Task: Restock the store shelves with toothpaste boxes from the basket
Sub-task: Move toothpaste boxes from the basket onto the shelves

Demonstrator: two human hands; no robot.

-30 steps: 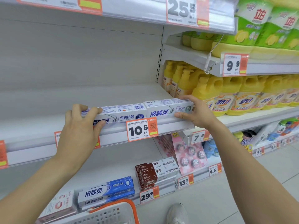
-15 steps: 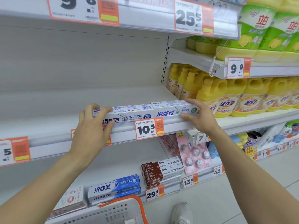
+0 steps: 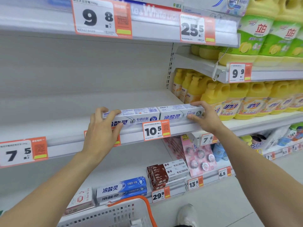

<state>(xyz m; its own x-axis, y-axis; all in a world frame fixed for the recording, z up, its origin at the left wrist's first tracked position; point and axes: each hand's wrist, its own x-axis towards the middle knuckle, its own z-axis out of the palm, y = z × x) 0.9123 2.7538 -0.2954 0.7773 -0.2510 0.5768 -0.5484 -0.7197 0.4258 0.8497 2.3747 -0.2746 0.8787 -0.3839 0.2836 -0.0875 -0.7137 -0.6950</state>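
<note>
Both hands are holding the row of toothpaste boxes at its two ends. The left hand (image 3: 102, 133) is curling its fingers (image 3: 100, 112) over the top of the left box (image 3: 134, 117), its thumb lying along the box's front face, so it is gripping that end. The right hand (image 3: 205, 117) is cupping the outer end of the right box (image 3: 178, 112), with fingers on top and the thumb pressing the front lower edge.

The two boxes are lying lengthwise, end to end and touching, along the front lip of the middle shelf (image 3: 49, 126), directly above the 10.5 price tag (image 3: 155, 130). Behind the boxes the shelf is running back to the white rear panel.

To the right of the 10.5 price tag, past the shelf divider, yellow detergent jugs (image 3: 246, 99) are standing in a row. Below the tag, on the lower shelf, blue toothpaste boxes (image 3: 124, 187) are sitting stacked, with brown-and-white boxes (image 3: 167, 172) just to their right. Further down, left of the tag, a white basket (image 3: 114, 215) with an orange handle (image 3: 144, 205) is showing at the bottom edge, and a white shoe (image 3: 186, 215) is standing on the floor to the basket's right. Well above the tag, 9.8 and 25.5 labels are hanging on the upper shelf edge.
</note>
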